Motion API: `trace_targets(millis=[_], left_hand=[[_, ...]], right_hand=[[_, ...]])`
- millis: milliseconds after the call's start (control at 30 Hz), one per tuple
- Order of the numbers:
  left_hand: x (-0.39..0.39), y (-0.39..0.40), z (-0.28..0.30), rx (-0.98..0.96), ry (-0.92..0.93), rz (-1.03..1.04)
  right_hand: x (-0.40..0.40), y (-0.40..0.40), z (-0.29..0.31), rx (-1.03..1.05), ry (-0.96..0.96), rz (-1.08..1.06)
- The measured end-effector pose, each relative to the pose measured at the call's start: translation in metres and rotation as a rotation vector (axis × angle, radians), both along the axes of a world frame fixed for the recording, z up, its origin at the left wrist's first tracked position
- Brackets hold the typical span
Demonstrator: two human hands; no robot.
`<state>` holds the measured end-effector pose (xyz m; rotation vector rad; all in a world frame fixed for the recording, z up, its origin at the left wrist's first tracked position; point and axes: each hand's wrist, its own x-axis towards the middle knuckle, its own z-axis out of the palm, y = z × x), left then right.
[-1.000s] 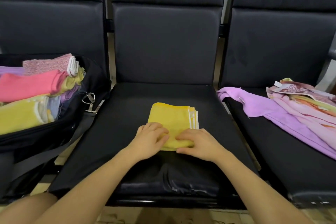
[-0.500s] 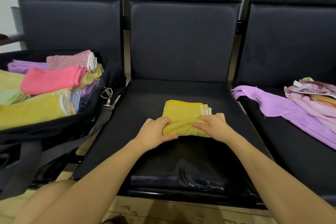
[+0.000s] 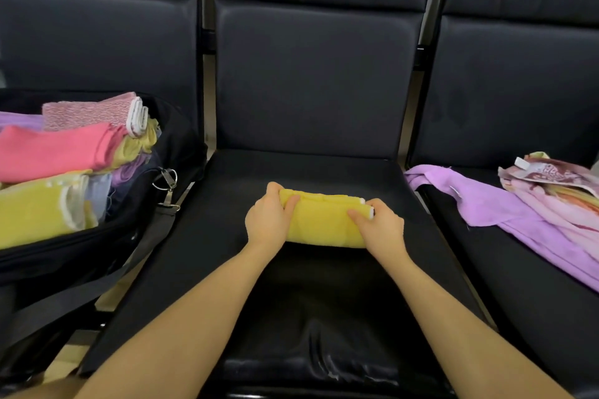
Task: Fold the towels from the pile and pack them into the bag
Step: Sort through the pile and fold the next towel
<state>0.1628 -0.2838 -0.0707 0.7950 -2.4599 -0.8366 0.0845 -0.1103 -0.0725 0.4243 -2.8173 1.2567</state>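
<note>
In the head view, the only one given, the yellow towel [image 3: 324,220] sat on the middle seat [image 3: 324,172] as a compact folded bundle, and both hands were curled round its ends. The left hand [image 3: 269,220] gripped the left end with the thumb over the front face and the fingers wrapped behind the top edge; the right hand [image 3: 382,227] pinched the right end beside the white-trimmed hem. A second earlier the same towel had lain flat as a wider folded square with both hands pressing its near edge, and half a second earlier the near edge was being gathered upward. By this moment that last fold had been closed over, and the bundle was narrower from front to back and seemingly tipped up in the grip; whether it had left the seat could not be told. That suggested the folding of this piece was finished and the step in hand was the pick-up for packing. The black bag [image 3: 97,236] stood open on the left seat, already holding a stack of folded towels [image 3: 64,152] in pink, yellow and lilac, well apart from the bundle. On the right seat the unfolded pile [image 3: 534,204] remained, a lilac towel [image 3: 479,201] spread at its near side, so more folding was left.
</note>
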Motion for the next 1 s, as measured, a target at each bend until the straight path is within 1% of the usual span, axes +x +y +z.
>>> trace_targets(millis=[67,133,200,233,300,400,533,667,800,933,1000], left_hand=[[-0.015,0.0,0.001,-0.053,-0.071,0.073],[-0.029,-0.005,-0.004,-0.176,-0.191,0.12],[-0.038,-0.009,-0.013,-0.244,-0.289,0.135],[-0.04,-0.009,-0.017,-0.279,-0.323,0.124],[-0.042,-0.008,-0.024,-0.337,-0.36,0.099],[-0.04,-0.007,-0.025,-0.319,-0.34,0.079],[-0.026,-0.011,-0.02,-0.318,-0.235,0.096],[0.001,-0.027,-0.001,-0.27,-0.055,0.132],[0.036,-0.052,0.047,-0.273,0.09,0.161],[0.077,-0.095,0.103,-0.358,0.157,0.232],[0.098,-0.125,0.121,-0.361,0.206,0.277]], right_hand=[[-0.006,-0.014,-0.003,0.134,0.053,-0.133],[-0.011,-0.022,-0.011,0.303,0.082,-0.25],[-0.014,-0.026,-0.02,0.459,0.119,-0.292],[-0.016,-0.026,-0.025,0.505,0.148,-0.288],[-0.017,-0.027,-0.028,0.536,0.165,-0.267],[-0.017,-0.03,-0.025,0.522,0.078,-0.233],[-0.003,-0.034,-0.018,0.387,0.069,-0.21],[0.021,-0.044,0.002,0.186,0.116,-0.148],[0.053,-0.071,0.043,-0.107,0.131,-0.007],[0.093,-0.112,0.092,-0.258,0.169,0.111],[0.111,-0.14,0.115,-0.315,0.169,0.168]])
